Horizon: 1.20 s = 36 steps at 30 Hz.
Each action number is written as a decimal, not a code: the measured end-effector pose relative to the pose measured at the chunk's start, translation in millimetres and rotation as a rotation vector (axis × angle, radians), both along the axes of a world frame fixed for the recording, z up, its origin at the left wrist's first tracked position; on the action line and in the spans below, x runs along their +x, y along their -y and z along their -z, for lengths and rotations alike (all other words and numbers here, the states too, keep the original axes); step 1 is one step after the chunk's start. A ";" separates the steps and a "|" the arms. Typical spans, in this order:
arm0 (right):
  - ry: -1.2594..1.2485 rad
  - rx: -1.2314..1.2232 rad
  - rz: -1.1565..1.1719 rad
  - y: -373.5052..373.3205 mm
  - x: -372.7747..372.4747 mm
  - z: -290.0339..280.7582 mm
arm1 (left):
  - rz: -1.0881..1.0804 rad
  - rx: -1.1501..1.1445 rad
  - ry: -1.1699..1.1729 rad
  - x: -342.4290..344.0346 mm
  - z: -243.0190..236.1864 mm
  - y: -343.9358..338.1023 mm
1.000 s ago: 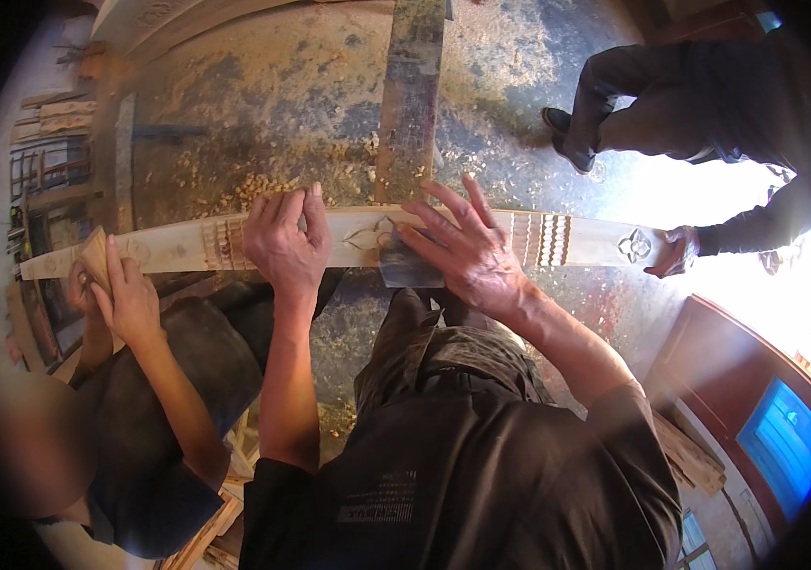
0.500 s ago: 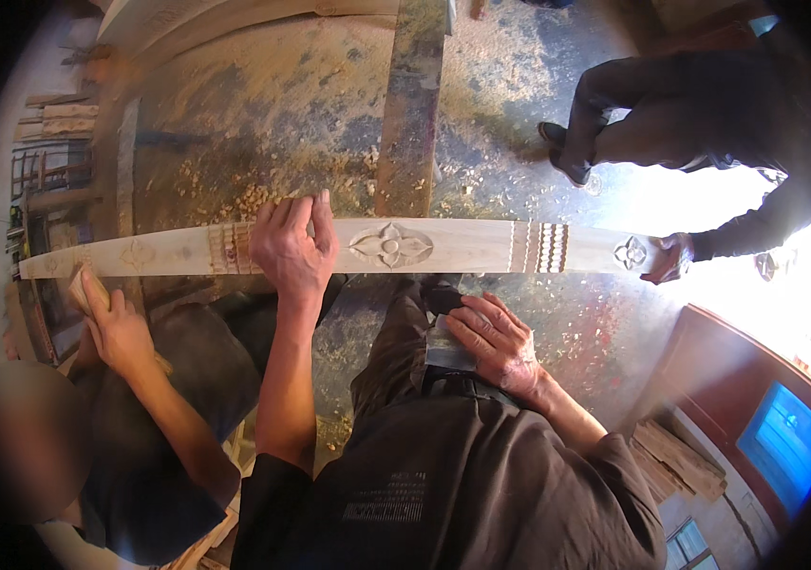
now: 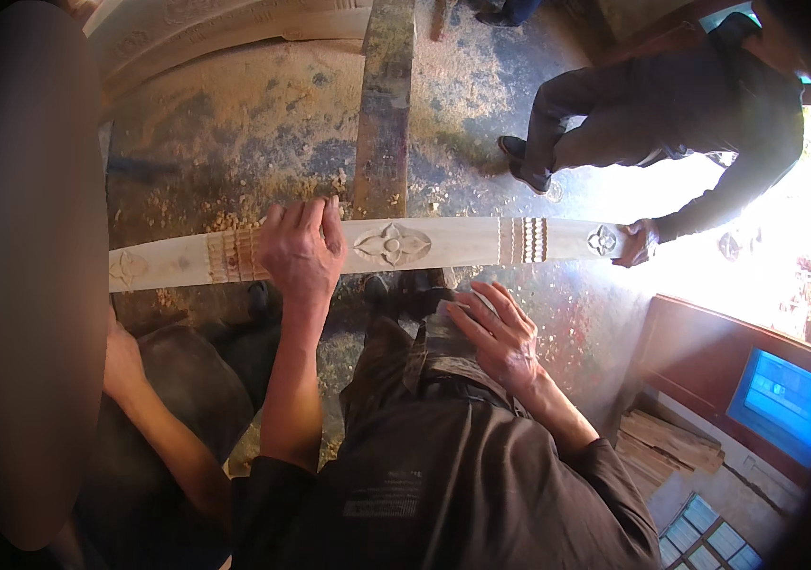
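A long pale wooden board [image 3: 391, 245] with carved flower medallions and beaded bands runs across the view. My left hand [image 3: 303, 252] is closed over it, left of the middle medallion. Below the board, at my lap, my right hand [image 3: 496, 337] has loosely curved fingers on a flat grey piece [image 3: 448, 318], perhaps an abrasive sheet. A co-worker's hand [image 3: 638, 242] grips the board's right end. Another co-worker's hand [image 3: 122, 356] is at lower left, partly hidden by a blurred area, so what it holds is unclear.
A standing person [image 3: 652, 104] is at upper right by a bright doorway. A large carved panel [image 3: 225, 24] lies at the top, beside a long plank [image 3: 382, 114] on the shaving-strewn floor. A reddish door [image 3: 671, 332] with a blue pane and stacked wood [image 3: 662, 442] are at right.
My right hand has moved from on the board down to my lap with the grey piece, uncovering the middle medallion. The co-worker at left has shifted; the blurred area there has grown.
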State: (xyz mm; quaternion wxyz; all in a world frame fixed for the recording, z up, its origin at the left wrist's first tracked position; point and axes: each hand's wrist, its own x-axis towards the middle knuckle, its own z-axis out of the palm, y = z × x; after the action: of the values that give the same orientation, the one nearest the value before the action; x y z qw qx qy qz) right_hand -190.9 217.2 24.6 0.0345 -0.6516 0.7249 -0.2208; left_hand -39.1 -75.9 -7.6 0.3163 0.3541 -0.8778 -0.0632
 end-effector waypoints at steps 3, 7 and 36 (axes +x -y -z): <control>0.028 -0.026 -0.040 35.5 -4.2 1.2 | 0.027 0.000 -0.009 -1.6 -4.1 1.7; 0.047 -0.076 -0.101 74.2 -8.4 19.0 | -0.014 -0.006 0.047 -2.9 -6.2 0.7; 0.283 -0.079 0.083 101.3 20.7 49.2 | 0.001 -0.011 0.079 -3.1 -6.1 4.1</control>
State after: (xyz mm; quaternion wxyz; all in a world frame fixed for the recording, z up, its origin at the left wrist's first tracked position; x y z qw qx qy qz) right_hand -170.2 115.9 -24.6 0.1016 -0.5842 0.7300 -0.3399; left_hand -42.2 -80.0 -1.4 0.2833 0.3543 -0.8901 -0.0442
